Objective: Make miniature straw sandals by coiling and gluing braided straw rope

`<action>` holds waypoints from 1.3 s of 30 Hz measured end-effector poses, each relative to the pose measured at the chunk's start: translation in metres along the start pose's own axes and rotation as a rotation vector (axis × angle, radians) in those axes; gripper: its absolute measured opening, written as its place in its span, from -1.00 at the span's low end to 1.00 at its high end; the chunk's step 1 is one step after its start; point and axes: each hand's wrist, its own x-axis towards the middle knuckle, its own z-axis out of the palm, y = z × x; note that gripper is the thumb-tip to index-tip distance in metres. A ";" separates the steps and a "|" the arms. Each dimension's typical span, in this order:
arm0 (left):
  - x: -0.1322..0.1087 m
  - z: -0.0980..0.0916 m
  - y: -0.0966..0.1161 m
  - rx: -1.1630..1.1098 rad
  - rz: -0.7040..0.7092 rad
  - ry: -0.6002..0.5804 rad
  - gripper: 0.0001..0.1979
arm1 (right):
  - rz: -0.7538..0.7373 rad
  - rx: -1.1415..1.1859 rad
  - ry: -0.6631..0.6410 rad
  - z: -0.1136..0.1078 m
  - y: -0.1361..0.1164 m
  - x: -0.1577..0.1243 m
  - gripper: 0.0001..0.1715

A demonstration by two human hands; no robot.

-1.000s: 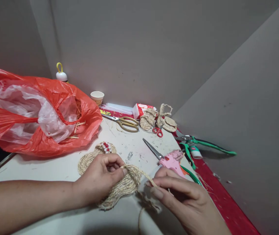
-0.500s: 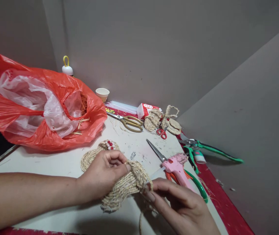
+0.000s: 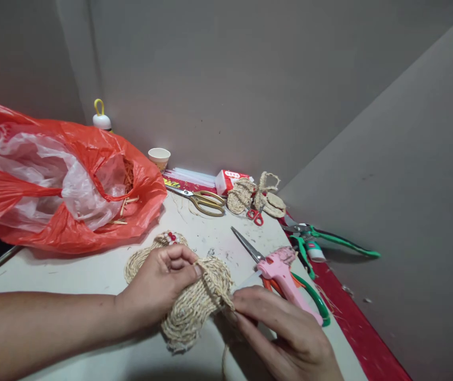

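Observation:
Between my hands is a braided straw slipper [image 3: 190,312], its coiled-rope sole facing up at an angle and a band of rope across its upper end. My left hand [image 3: 166,275] is closed on its upper left edge, thumb and fingers pinching the rope. At its right side, my right hand [image 3: 278,328] pinches the straw rope [image 3: 227,301] where it leaves the band; a loose tail hangs below. Behind my left hand lies a second straw slipper [image 3: 137,260] with red and white beads, partly hidden by that hand.
A pink glue gun [image 3: 280,270] lies by green-and-orange-handled scissors [image 3: 246,243] right of my hands. Farther back are gold-handled scissors [image 3: 206,202], a paper cup [image 3: 159,157], small woven pieces [image 3: 241,196] and green-handled pruners [image 3: 341,241]. A red plastic bag [image 3: 143,196] fills the left.
The view has shifted slightly, moving the background left. The slipper is still held by both hands, and my right hand has drawn the rope a little down along the band's edge.

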 end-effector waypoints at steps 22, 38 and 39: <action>-0.001 -0.002 -0.004 -0.144 -0.024 0.006 -0.67 | 0.162 0.026 0.176 0.010 0.012 -0.001 -0.74; 0.003 -0.002 -0.005 -0.081 -0.074 0.042 -0.65 | 0.217 0.026 0.099 0.012 0.008 0.001 -0.82; 0.004 -0.003 -0.005 -0.057 -0.095 0.047 -0.65 | 0.237 0.040 0.092 0.012 0.007 0.001 -0.85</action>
